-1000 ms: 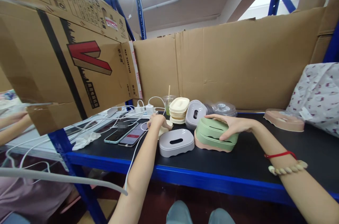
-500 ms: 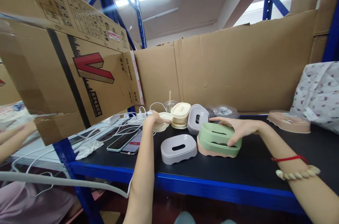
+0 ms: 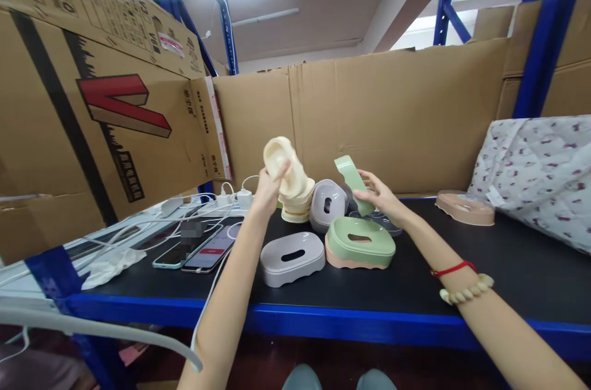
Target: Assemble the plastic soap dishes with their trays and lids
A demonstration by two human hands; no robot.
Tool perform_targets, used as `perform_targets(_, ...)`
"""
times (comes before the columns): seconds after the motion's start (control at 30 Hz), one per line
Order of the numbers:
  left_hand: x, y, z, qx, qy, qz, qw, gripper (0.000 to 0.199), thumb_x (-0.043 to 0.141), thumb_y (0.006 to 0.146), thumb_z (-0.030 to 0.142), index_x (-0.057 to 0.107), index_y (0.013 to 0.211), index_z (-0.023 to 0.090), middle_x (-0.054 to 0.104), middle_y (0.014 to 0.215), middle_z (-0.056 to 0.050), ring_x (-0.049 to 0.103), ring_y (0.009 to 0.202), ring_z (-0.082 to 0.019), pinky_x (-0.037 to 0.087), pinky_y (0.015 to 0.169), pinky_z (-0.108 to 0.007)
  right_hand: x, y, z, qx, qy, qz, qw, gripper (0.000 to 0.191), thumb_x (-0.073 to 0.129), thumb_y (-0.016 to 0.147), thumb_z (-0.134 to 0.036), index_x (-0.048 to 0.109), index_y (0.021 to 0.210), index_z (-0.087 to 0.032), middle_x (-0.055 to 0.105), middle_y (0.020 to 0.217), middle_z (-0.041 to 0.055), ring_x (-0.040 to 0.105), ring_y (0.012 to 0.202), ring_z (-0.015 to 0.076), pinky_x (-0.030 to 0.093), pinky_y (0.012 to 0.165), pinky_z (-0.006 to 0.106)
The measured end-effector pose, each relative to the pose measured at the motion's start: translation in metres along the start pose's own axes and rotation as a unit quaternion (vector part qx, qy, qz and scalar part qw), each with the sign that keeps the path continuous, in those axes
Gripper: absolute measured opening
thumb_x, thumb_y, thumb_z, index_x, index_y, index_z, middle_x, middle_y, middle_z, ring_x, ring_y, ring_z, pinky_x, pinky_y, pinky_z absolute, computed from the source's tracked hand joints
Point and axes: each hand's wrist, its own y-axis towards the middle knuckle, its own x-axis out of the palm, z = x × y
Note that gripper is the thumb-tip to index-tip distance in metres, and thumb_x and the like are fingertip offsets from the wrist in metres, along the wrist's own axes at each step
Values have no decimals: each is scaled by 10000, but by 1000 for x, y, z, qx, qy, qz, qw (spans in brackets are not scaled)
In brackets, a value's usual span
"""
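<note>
My left hand grips a cream oval soap dish, tilted up over a stack of cream soap dishes. Some cream pieces overlap behind it, so their exact number is unclear. My right hand holds a green soap dish on edge, between thumb and fingers. Below it, another green soap dish, with an oval slot, lies on a peach piece. To its left a grey soap dish sits flat, slot upward. A second grey soap dish leans beside the cream stack.
Two phones and white cables lie at left, near a crumpled tissue. Clear plastic lids are behind the green dish. A peach case and patterned fabric stand right. Cardboard walls the back.
My right hand has lifted the upper green soap dish off the stack and turned it on edge. My left hand has raised and tilted a cream soap dish. The view has shifted right.
</note>
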Motion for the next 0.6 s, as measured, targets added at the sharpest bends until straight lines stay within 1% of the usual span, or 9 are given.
perform_targets(0.03,10,-4,-2,0,-53,-6,999,524,622,741,434,503,1146,123,645,1115,-134,612,1027,-221,507,830,-304,5,1,2,-1,-5,29,1000,834,610,642,-611,317,1344,-270,480,1298,113,424,1242,282,339,1044,464)
perform_targets(0.1,29,-13,-9,15,-109,-35,993,459,628,752,345,497,1139,135,620,1179,-127,593,1072,-205,496,859,-281,12,2,6,-17,-24,78,996,830,597,653,-629,304,1343,-274,464,1314,111,422,1243,278,330,1051,459)
perform_targets(0.17,43,-22,-17,30,-121,-45,991,418,602,774,277,467,1149,151,590,1230,-120,574,1106,-187,475,898,-273,17,0,7,-42,-51,125,990,835,603,647,-644,316,1335,-268,436,1335,114,404,1253,275,312,1064,443)
perform_targets(0.23,53,-30,-23,18,-101,-46,994,318,510,836,251,447,1136,166,574,1247,-114,553,1136,-175,464,921,-282,21,-3,6,-62,-82,162,981,842,620,627,-655,351,1319,-259,422,1331,120,381,1265,280,291,1076,434)
perform_targets(0.3,60,-36,-26,1,-99,-72,992,256,453,874,252,432,1122,190,562,1263,-98,527,1170,-163,445,952,-289,24,-6,4,-72,-109,190,973,827,636,603,-666,406,1289,-265,435,1300,116,372,1266,289,282,1078,444)
perform_targets(0.33,63,-39,-25,-15,-117,-89,989,234,433,890,269,426,1113,200,558,1267,-95,522,1178,-161,441,961,-294,26,-7,3,-79,-122,202,969,807,640,593,-673,441,1265,-272,450,1274,110,378,1258,293,284,1075,452)
perform_targets(0.43,68,-48,-19,-75,-227,-144,960,237,403,913,357,405,1110,226,560,1270,-95,537,1171,-169,448,961,-319,30,-7,3,-114,-160,237,952,749,639,566,-704,543,1178,-283,490,1189,97,430,1204,311,322,1040,498)
perform_targets(0.5,69,-54,-13,-101,-294,-173,935,279,447,895,388,387,1123,239,565,1268,-94,550,1160,-180,454,958,-339,32,-7,4,-144,-186,248,940,728,625,559,-726,585,1138,-287,498,1173,96,452,1167,327,351,1003,539)
perform_targets(0.6,69,-60,-8,-102,-330,-182,921,319,542,856,288,370,1120,236,550,1290,-98,556,1154,-179,453,961,-330,37,-8,2,-175,-203,239,933,687,544,617,-757,623,1103,-279,497,1193,107,443,1171,334,352,994,563)
